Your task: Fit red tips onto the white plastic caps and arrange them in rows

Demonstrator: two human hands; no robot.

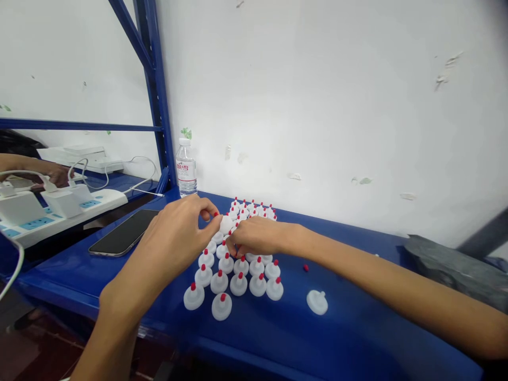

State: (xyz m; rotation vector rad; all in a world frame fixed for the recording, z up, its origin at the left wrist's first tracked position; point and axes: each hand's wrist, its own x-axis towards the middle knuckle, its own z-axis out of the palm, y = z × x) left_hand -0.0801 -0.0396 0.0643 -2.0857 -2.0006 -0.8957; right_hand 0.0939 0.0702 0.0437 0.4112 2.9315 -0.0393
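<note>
Rows of white round nozzle caps with red tips (238, 286) stand on the blue table. My left hand (178, 233) is closed, thumb and index finger pinching a white nozzle cap (226, 225) whose disc is turned sideways, with red showing at the fingertips. Just to its right, my right hand (256, 235) reaches down among the rows with fingers curled together; a bit of red shows by its fingertips, but what they grip is hidden. A nozzle cap without a red tip (317, 302) lies apart on the right. Near it is a loose red tip (305, 268).
A black phone (125, 233) lies left of my left hand. Beyond it are a white power strip (95, 209) with chargers and cables, and another person's hand (57, 173). A water bottle (186, 169) stands by the blue frame post (161, 90). Grey plastic sheeting (452, 270) lies right.
</note>
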